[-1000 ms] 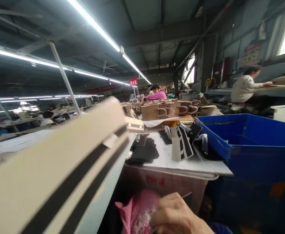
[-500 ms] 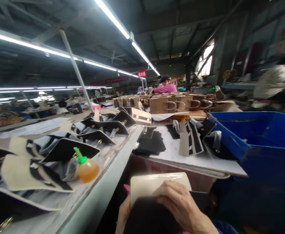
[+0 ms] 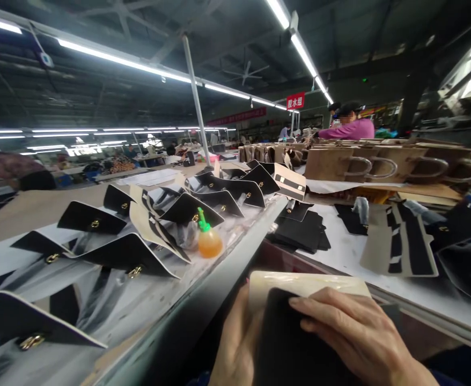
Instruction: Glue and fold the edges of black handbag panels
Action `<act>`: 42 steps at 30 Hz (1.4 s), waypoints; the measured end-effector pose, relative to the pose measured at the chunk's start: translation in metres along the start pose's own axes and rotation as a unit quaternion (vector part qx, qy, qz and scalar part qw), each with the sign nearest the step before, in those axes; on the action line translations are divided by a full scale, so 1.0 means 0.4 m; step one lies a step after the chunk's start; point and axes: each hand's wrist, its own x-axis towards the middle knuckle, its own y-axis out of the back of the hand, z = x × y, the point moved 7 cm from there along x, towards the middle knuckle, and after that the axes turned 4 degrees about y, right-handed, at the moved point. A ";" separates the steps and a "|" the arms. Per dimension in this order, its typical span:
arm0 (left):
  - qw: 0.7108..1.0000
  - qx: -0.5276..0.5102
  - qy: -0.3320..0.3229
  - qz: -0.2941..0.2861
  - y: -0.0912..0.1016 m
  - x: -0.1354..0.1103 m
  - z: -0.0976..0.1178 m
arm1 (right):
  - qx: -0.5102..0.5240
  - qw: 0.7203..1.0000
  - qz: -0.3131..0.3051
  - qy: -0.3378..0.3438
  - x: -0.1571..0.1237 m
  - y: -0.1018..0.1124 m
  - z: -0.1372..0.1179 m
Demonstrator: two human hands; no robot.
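Observation:
Low in front of me, a black panel (image 3: 289,343) lies against a cream-coloured backing panel (image 3: 308,281) with a shiny top edge. My left hand (image 3: 235,332) is closed around the left edge of the two panels, its fingertips partly hidden behind them. My right hand (image 3: 352,327) comes from the right with its fingers together and bent over the black panel, pressing on its face near the top. The right thumb is hidden. The lower part of both panels runs out of view.
On the left bench stand several black flaps (image 3: 129,254) with gold clasps and an orange squeeze bottle (image 3: 210,244) with a green nozzle. To the right, stacked black pieces (image 3: 302,230) and a striped panel (image 3: 400,241) lie on white board. Brown handled bags (image 3: 328,163) and a person (image 3: 352,128) are behind.
The view has turned left, so the bench and bottle show differently. The black panel sits higher over the cream panel, and my right fingers have shifted from the cream panel onto the black one.

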 end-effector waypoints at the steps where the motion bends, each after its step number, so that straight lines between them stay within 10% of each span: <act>1: 1.000 -0.012 0.028 0.001 -0.002 -0.009 0.019 | -0.004 1.000 -0.007 0.013 0.010 0.003 0.000; 7: 0.994 -0.087 -0.004 -0.067 -0.051 -0.040 0.106 | -0.006 0.998 -0.042 0.048 0.042 0.001 -0.007; 29: 0.988 -0.090 -0.119 -0.040 -0.051 -0.051 0.113 | -0.042 0.998 -0.037 0.019 0.036 -0.015 0.003; 35: 0.994 -0.081 -0.005 -0.072 -0.048 -0.030 0.101 | -0.023 0.999 -0.046 0.002 0.026 -0.021 0.009; 42: 0.988 0.027 -0.052 -0.146 -0.040 -0.019 0.117 | 0.001 0.998 -0.065 -0.005 0.012 -0.046 0.004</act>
